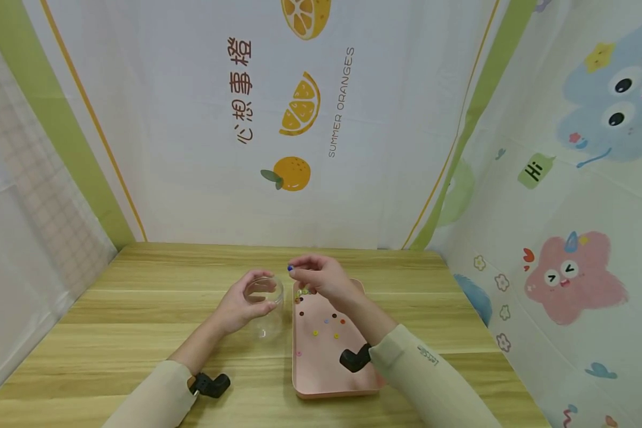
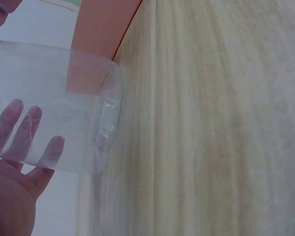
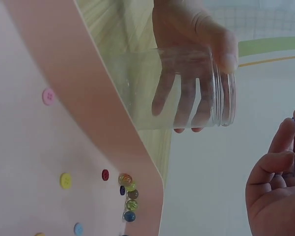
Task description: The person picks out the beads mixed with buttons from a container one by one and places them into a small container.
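My left hand (image 1: 242, 306) grips a clear, lidless jar (image 1: 264, 318) near its rim, thumb on one side and fingers wrapped round the other. Its mouth faces up and nothing shows inside; whether its base touches the table I cannot tell. Between thumb and fingertips, my right hand (image 1: 323, 279) pinches a small blue piece (image 1: 290, 268), held above the jar's rim and to its right. Fingers hide most of it, so button or marble is unclear. Below the right hand lies a pink tray (image 1: 321, 380) with loose buttons, among them a yellow button (image 3: 65, 180) and a pink button (image 3: 48, 96).
Several marbles (image 3: 132, 204) gather in the tray's far left corner. The tray stands just right of the jar on a wooden table (image 1: 235, 380). Printed cloth (image 1: 192, 196) hangs behind the table and along its sides. Each wrist wears a black camera (image 1: 212, 385).
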Available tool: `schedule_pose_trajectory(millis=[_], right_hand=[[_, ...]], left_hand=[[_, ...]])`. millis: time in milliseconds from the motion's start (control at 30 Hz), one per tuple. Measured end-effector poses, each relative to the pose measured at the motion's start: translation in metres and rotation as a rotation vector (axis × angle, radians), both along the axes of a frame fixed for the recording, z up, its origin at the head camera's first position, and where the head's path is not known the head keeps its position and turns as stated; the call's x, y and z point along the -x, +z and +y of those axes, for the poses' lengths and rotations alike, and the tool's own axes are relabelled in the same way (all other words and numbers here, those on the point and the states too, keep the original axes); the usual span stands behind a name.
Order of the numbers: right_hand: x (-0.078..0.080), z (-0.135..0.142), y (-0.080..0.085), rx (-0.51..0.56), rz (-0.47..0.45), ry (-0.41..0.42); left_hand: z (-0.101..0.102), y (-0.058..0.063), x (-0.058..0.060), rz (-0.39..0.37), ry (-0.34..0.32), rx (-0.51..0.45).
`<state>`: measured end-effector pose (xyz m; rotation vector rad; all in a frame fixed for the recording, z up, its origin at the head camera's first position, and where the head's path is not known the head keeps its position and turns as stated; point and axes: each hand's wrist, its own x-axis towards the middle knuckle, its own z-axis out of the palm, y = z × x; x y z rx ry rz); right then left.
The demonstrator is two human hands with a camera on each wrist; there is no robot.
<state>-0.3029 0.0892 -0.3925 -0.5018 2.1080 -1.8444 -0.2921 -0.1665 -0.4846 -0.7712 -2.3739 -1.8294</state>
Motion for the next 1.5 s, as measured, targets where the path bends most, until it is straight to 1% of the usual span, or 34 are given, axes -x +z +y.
schedule_pose_trajectory(millis=[267,533,767,1100,1267,1500], right_hand=[[0.001,-0.009,0.003,0.004,0.028,0.012],[0.001,-0.018,0.005,0.022,0.020,0.027],[-0.002,-0.029,0.007,-0.028,0.075,0.043],[-0.001,-0.040,-0.004,-0.067,0.141,0.038],[-0.001,-0.043,-0.007,-0.096,0.141,0.024],[0.000,-0.044,-0.011,-0.109,0.142,0.022]], left_hand=[[-0.001,0.000,0.000,0.003,-0.004,-0.003],[-0.001,0.000,0.000,-0.007,-0.004,-0.008],[-0.001,0.001,-0.001,-0.015,0.001,-0.003],[0.000,0.002,-0.002,-0.019,0.009,0.007],[0.000,0.001,-0.002,-0.013,0.007,0.002],[0.000,0.001,-0.001,0.000,0.004,-0.002]])
